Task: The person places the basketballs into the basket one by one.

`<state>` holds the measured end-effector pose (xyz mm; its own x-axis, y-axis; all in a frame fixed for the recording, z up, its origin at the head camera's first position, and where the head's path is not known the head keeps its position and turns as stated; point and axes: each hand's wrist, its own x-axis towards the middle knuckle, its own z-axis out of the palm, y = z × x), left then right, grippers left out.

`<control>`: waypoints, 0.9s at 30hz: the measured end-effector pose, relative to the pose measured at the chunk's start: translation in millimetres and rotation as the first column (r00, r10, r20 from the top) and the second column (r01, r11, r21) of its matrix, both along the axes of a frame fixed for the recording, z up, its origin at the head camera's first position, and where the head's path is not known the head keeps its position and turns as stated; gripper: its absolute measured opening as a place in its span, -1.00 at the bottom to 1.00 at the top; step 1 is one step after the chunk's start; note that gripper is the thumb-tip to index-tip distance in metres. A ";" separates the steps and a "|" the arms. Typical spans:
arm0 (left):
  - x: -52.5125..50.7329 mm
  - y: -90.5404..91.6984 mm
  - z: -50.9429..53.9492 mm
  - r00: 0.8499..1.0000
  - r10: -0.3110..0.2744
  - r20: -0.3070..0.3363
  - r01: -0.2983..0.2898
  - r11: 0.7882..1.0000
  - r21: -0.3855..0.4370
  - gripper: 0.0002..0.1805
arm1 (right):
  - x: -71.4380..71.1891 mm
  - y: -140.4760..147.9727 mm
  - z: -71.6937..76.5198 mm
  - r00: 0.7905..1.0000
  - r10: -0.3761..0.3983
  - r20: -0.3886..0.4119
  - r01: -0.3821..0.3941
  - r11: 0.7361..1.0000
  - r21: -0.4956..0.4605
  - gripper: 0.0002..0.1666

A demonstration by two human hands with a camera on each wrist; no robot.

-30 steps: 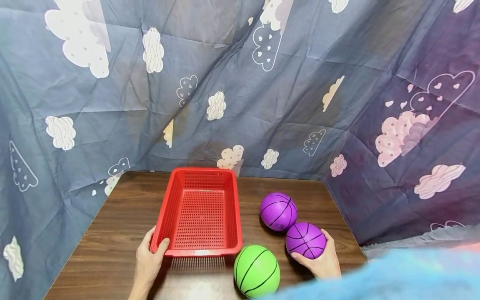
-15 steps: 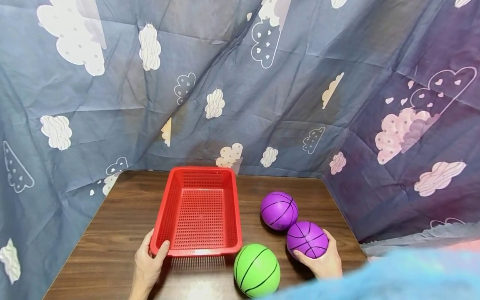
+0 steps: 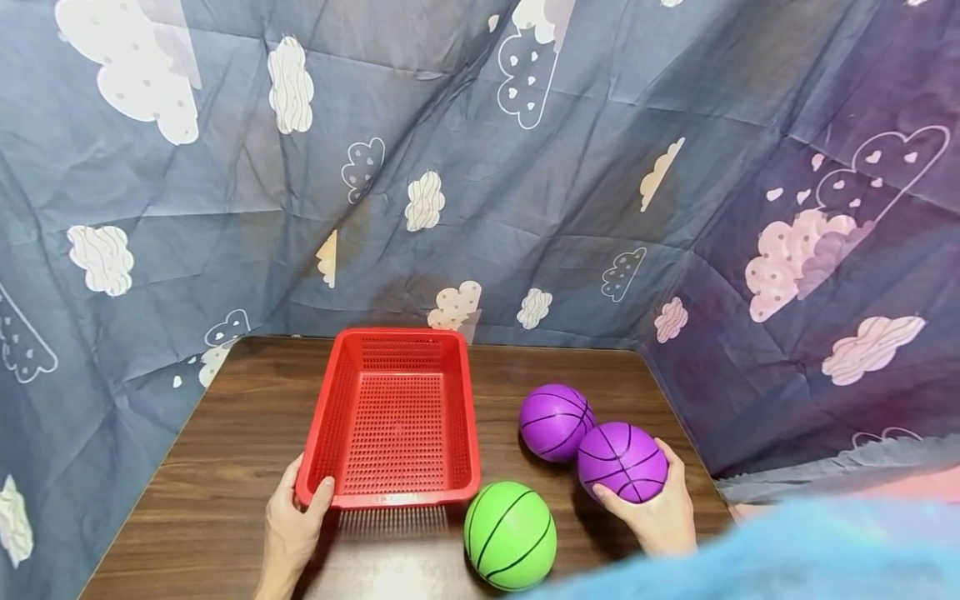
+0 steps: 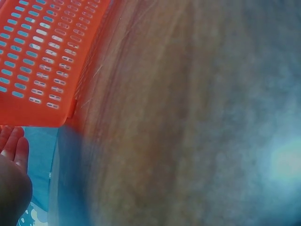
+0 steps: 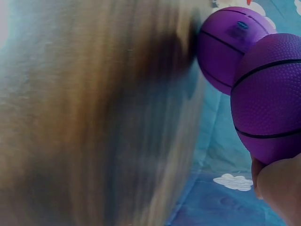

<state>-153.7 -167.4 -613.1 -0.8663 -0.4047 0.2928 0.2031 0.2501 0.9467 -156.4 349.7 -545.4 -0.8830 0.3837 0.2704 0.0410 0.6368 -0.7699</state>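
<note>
We see the right hand [image 3: 663, 510] gripping a pebbled purple basketball [image 3: 622, 461] near the wood-grain tabletop's [image 3: 217, 475] right edge, the left hand [image 3: 291, 525] pinching a perforated red plastic basket's [image 3: 397, 500] corner.

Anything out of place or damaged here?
No visible damage to the basket, green ball or purple balls. Oddity: a blurred blue patch crosses the head view's lower right corner, too out of focus to identify.
</note>
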 end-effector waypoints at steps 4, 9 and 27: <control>-0.1 -0.2 -0.9 1.000 0.000 -0.008 0.000 1.000 0.007 -0.43 | -0.9 -1.6 8.6 1.000 -0.002 -0.031 0.002 1.000 0.021 0.51; 0.5 -0.5 -1.6 1.000 0.001 -0.019 -0.001 1.000 0.007 -0.43 | 0.5 -2.6 18.2 0.999 -0.005 -0.033 0.005 1.000 0.010 0.52; -1.3 -1.9 -7.0 1.000 -0.003 -0.020 0.003 1.000 0.022 -0.41 | -9.6 -24.0 53.1 0.997 0.071 -0.035 -0.072 0.996 -0.045 0.51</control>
<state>-154.9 -169.3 -620.1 -0.8616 -0.4088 0.3008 0.2224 0.2286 0.9478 -166.0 325.7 -492.3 -0.8995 0.3327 0.2832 -0.0294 0.6006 -0.7990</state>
